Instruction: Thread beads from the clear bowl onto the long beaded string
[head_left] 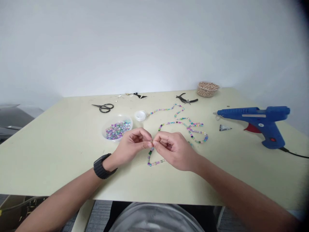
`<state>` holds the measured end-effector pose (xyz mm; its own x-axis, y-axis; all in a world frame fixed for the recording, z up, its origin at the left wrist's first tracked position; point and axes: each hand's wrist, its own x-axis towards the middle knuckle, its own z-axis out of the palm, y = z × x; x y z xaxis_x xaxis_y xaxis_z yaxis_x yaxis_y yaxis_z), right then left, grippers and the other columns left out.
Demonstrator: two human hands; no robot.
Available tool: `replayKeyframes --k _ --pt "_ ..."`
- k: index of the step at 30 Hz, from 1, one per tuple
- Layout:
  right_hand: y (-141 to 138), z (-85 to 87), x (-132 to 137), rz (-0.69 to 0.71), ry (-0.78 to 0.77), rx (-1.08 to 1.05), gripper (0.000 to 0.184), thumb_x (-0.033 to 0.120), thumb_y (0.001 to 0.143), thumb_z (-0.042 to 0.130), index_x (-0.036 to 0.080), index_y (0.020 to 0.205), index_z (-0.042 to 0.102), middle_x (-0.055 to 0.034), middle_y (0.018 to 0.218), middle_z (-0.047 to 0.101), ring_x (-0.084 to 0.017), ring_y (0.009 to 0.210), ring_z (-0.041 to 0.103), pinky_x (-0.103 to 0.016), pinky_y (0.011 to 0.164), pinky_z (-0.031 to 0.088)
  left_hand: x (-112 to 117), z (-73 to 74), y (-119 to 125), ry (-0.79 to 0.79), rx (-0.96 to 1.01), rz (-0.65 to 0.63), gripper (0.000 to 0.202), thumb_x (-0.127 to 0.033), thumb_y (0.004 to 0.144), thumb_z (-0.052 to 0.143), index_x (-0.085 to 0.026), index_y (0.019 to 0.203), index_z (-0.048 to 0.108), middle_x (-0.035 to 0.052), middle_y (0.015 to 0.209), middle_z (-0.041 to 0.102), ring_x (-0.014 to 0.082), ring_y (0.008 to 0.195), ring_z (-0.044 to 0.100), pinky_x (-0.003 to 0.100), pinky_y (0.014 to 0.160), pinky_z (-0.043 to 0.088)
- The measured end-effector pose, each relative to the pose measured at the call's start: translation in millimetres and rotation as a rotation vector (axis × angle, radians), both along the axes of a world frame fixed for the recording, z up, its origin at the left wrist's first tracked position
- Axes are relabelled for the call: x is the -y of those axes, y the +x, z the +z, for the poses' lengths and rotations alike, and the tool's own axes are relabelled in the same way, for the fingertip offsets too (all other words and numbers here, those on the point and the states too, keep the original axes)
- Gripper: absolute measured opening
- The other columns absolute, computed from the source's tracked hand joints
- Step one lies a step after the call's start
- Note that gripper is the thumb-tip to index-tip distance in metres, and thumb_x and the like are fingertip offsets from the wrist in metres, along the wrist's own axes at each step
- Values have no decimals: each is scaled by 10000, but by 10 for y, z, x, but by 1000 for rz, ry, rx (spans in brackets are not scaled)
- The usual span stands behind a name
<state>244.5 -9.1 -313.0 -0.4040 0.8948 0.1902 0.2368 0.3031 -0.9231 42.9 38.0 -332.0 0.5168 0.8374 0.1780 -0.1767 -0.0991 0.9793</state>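
Farther left of the left hand (133, 145), black-handled scissors (103, 108) lie beyond a clear plastic bowl (117, 130) of purple and teal beads, which sits just past the knuckles. That hand is closed to a pinch, its thumb and forefinger meeting the fingertips of the right hand (175, 149) at one end of a beaded strand (180, 119); both seem to grip it, though the thread is too small to tell. From the pinch, the strand drops toward the person, then loops out beyond the right hand, the nearer to its long run. A blue hot glue gun (256, 124) lies well to the right.
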Motion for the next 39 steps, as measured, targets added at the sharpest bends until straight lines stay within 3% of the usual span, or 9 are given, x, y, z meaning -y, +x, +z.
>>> replayKeyframes --k 8,15,19,25,29,33,36,39 --pt "25 -16 -50 13 -80 87 192 232 957 523 174 798 615 77 543 360 -70 478 295 -231 448 196 31 13 -58 390 -217 140 122 -261 820 821 -191 756 745 27 738 738 147 707 669 272 694 500" --pt "53 3 -59 44 -45 187 81 241 932 569 187 906 624 95 546 348 -81 507 315 -237 488 245 20 39 -51 584 -318 202 130 -305 879 758 -218 784 773 37 763 730 156 714 634 297 708 483" --pt "47 3 -66 37 -12 233 104 296 944 588 202 900 580 97 567 358 -81 520 322 -232 492 253 36 46 -41 613 -326 205 99 -258 895 739 -219 809 767 36 781 715 153 731 624 291 708 474" --pt "32 -32 -84 52 53 203 366 298 1012 494 185 675 407 66 596 340 -74 547 311 -246 517 237 65 66 -38 622 -344 202 91 -238 914 714 -212 831 742 32 785 704 153 745 617 292 715 459" --pt "130 37 -115 -19 97 156 316 308 1036 477 173 769 580 57 602 414 -79 536 360 -237 526 283 51 59 -68 565 -332 238 97 -277 958 655 -218 932 727 45 862 713 167 805 626 302 750 460" --pt "334 171 -171 -251 168 103 344 381 1045 489 176 831 663 22 627 550 -99 530 461 -248 526 348 21 47 -98 494 -312 281 143 -308 994 597 -224 970 710 44 924 705 163 863 629 293 793 463" --pt "460 272 -202 -372 330 70 324 367 1033 532 188 808 681 -41 836 700 -162 777 637 -279 673 459 1 38 -99 478 -303 285 167 -316 1004 578 -219 951 704 43 921 703 161 863 630 289 796 464" --pt "516 343 -201 -415 481 50 298 324 1028 554 201 791 687 -61 1035 743 -215 1043 669 -340 881 494 -16 48 -111 502 -319 304 185 -327 1004 577 -213 935 705 46 920 708 165 865 632 292 801 465"
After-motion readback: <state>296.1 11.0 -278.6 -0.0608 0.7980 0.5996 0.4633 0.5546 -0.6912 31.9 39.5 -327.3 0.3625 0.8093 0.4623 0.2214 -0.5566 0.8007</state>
